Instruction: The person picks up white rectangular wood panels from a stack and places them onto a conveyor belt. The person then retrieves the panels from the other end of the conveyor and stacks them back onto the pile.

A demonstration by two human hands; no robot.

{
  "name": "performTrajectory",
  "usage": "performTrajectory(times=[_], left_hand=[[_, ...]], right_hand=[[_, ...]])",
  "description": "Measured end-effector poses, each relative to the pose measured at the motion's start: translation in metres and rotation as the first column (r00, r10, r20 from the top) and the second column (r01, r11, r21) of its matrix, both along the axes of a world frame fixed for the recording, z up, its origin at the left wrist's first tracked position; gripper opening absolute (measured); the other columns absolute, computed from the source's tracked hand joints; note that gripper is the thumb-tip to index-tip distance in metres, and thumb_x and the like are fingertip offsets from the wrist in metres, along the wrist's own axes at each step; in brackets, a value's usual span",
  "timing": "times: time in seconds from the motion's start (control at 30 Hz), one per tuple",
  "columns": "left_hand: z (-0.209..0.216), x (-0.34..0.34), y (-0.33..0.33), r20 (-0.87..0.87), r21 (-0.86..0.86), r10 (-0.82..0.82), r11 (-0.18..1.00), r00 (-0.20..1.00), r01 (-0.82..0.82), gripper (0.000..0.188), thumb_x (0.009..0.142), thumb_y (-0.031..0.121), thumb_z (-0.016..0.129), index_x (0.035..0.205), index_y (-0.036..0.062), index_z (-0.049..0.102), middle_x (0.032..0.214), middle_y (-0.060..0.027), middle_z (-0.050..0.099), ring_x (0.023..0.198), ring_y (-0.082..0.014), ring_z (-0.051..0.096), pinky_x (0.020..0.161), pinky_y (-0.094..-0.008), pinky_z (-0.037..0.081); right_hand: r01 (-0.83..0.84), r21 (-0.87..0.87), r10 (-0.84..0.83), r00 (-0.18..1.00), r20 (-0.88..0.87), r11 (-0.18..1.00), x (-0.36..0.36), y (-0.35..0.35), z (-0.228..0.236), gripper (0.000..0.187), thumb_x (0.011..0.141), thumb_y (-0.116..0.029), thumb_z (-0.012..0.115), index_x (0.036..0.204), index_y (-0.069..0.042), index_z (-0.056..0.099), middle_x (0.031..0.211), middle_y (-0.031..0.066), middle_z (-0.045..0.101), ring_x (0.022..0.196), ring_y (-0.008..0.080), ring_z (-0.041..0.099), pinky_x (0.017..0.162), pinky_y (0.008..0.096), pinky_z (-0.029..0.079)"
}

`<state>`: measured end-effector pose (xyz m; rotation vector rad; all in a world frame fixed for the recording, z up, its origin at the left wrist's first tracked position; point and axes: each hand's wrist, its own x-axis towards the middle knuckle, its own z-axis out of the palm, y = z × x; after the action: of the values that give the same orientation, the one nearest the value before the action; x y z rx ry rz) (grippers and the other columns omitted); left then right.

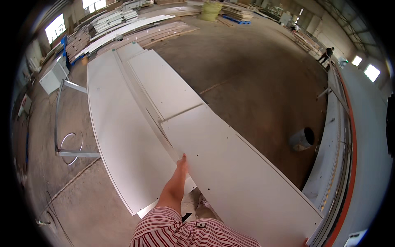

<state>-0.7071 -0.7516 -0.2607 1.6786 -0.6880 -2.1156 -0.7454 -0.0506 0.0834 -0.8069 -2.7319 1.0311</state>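
Observation:
A long white panel (247,181) with small dark holes slants in front of me, from the middle of the view to the lower right. My left hand (182,161) is closed on its left edge. Of my right hand (305,242) only a bit of a finger shows, at the panel's near right corner; the rest is out of view or hidden. Left of the held panel lies another long white panel (123,136). A further white panel (164,84) lies beyond, its near end beside the held panel's far end.
A metal frame (78,153) sticks out at the left. On the right run a long machine bed (325,177) and a grey-blue surface with an orange edge (349,136). A bucket (301,139) stands on the floor. Stacked boards (160,31) lie behind; a person (326,55) stands far right.

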Motion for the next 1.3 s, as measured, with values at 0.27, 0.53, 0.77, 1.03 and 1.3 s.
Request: performTrajectory(times=[0.27, 0.53, 0.77, 1.03, 1.3], left_hand=[[0.032, -0.026, 0.018, -0.368, 0.143, -0.132, 0.970, 0.920, 0.196, 0.030, 0.079, 0.027, 0.064, 0.101, 0.0113, 0.051, 0.093, -0.0049, 0.057, 0.087, -0.0205, 0.055, 0.074, -0.0379, 0.045], [0.132, -0.073, -0.016, -0.313, -0.147, 0.003, 0.988, 0.950, -0.051, 0.026, 0.072, 0.009, 0.069, 0.094, 0.0008, 0.056, 0.081, -0.0059, 0.059, 0.068, -0.0156, 0.057, 0.058, -0.0277, 0.047], [0.110, -0.066, -0.163, 0.019, -0.358, 0.039, 0.933, 0.999, -0.030, 0.046, 0.072, 0.014, 0.070, 0.110, -0.0011, 0.049, 0.086, -0.0125, 0.059, 0.068, -0.0189, 0.056, 0.057, -0.0316, 0.046], [0.045, 0.139, -0.040, 0.284, -0.355, -0.417, 0.791, 0.863, 0.499, 0.057, 0.076, 0.025, 0.063, 0.124, 0.0102, 0.036, 0.091, -0.0131, 0.060, 0.086, -0.0240, 0.057, 0.072, -0.0361, 0.048], [0.011, 0.398, 0.078, 0.566, -0.059, -0.787, 0.258, 0.246, 0.964, 0.069, 0.072, 0.038, 0.064, 0.122, -0.0012, 0.036, 0.103, -0.0271, 0.056, 0.096, -0.0382, 0.056, 0.084, -0.0418, 0.044]], right_hand=[[-0.294, -0.226, 0.331, 0.932, 0.146, 0.928, -0.131, -0.090, -0.088, 0.038, 0.081, -0.042, 0.058, 0.098, -0.007, 0.056, 0.095, 0.0073, 0.051, 0.086, 0.0155, 0.046, 0.073, 0.0325, 0.032], [-0.259, -0.880, 0.608, 0.793, 0.042, 0.399, -0.191, -0.399, -0.107, 0.015, 0.091, -0.018, 0.047, 0.096, -0.005, 0.051, 0.078, 0.0010, 0.054, 0.064, 0.0114, 0.052, 0.049, 0.0274, 0.041], [-0.288, -0.925, 0.746, 0.666, -0.008, 0.248, -0.224, -0.556, -0.167, 0.019, 0.090, -0.013, 0.046, 0.098, 0.004, 0.050, 0.082, 0.0086, 0.057, 0.069, 0.0184, 0.058, 0.058, 0.0317, 0.052], [-0.184, -0.905, 0.891, 0.329, 0.312, 0.384, -0.133, -0.543, -0.230, 0.025, 0.089, -0.016, 0.046, 0.107, 0.001, 0.045, 0.095, 0.0183, 0.059, 0.077, 0.0260, 0.063, 0.066, 0.0368, 0.054], [0.029, -0.828, 0.801, 0.239, 0.549, 0.559, 0.060, -0.409, -0.227, 0.012, 0.088, -0.014, 0.046, 0.084, -0.004, 0.051, 0.074, 0.0083, 0.057, 0.070, 0.0204, 0.059, 0.067, 0.0344, 0.050]])
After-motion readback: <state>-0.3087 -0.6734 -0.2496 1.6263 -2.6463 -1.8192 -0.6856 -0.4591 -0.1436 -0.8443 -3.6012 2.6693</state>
